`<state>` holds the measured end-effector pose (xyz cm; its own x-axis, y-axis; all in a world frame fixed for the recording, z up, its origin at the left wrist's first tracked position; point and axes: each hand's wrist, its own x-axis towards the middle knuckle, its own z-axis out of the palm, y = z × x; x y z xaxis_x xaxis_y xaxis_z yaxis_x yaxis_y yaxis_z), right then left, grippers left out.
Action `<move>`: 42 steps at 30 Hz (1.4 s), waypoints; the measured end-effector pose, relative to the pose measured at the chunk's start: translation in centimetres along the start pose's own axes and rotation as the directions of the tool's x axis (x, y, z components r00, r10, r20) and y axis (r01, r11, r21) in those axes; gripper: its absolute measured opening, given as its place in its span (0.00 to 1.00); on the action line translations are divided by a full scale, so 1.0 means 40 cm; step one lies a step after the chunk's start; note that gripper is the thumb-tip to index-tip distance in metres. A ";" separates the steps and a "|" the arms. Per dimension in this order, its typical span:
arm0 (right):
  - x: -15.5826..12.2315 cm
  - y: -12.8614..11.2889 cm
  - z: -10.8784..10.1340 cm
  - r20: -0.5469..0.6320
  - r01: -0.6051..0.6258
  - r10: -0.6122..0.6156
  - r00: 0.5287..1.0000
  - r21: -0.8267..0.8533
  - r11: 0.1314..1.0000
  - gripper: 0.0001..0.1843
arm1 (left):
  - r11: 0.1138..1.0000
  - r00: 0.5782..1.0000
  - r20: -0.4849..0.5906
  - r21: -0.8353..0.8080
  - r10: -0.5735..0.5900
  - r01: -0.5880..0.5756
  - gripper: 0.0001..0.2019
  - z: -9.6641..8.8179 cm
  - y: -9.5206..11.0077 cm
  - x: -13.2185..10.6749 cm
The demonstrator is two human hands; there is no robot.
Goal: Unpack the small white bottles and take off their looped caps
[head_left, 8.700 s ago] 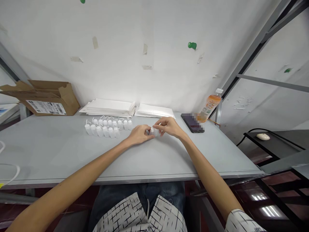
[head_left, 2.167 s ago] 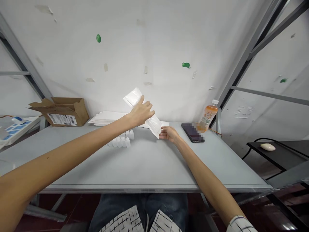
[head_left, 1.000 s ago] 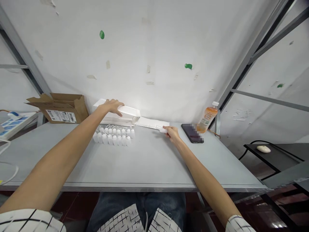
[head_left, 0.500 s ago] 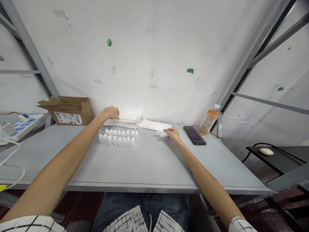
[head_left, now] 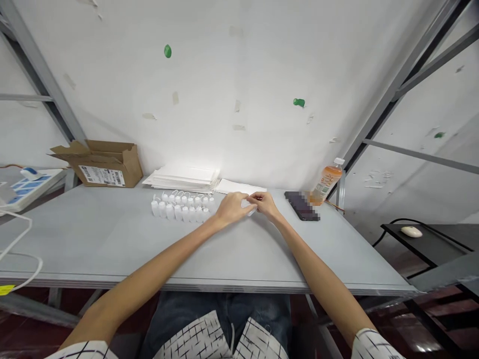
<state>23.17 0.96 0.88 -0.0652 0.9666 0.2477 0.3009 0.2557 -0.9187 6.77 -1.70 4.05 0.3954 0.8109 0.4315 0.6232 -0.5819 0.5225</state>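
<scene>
My left hand [head_left: 231, 208] and my right hand [head_left: 265, 204] meet above the middle of the table, fingers pinched together. Between them is a small translucent white piece [head_left: 250, 210], partly covered by the fingers; its exact kind cannot be made out. Just left of my left hand, small white bottle-shaped pieces with thin white loops on top [head_left: 178, 214] stand in two rows. Behind the hands lies a flat white sheet [head_left: 239, 186], and beside it a stack of white sheets [head_left: 183, 178] rests against the wall.
An open cardboard box [head_left: 101, 167] sits at the back left, near a power strip [head_left: 35, 189] with white cables. To the right lie a phone [head_left: 301, 205] and an orange drink bottle [head_left: 325, 184]. A black shelf [head_left: 430, 244] carries a pale mouse [head_left: 411, 232].
My left hand has moved right from the stack of sheets to the translucent piece. My right hand has stayed near the same spot, holding that piece. The view has shifted slightly.
</scene>
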 end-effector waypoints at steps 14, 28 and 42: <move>-0.039 -0.038 0.056 0.065 0.386 -0.389 0.919 -0.341 0.857 0.09 | 0.933 0.970 0.118 -0.270 -0.213 0.238 0.20 0.080 -0.068 -0.045; -0.052 -0.105 -0.014 0.292 0.072 -0.022 0.956 -0.162 0.984 0.17 | 0.926 0.972 0.184 -0.319 -0.147 0.200 0.12 0.066 -0.056 -0.047; -0.046 -0.115 -0.047 0.283 -0.056 0.066 0.957 -0.045 0.997 0.13 | 0.892 0.953 0.225 -0.358 -0.203 0.275 0.15 0.066 -0.051 -0.053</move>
<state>23.69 -2.04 5.22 -0.3114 0.9461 0.0892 0.3464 0.2004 -0.9164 6.45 -2.07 0.14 0.4019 0.9050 0.1392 0.4233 -0.3184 0.8482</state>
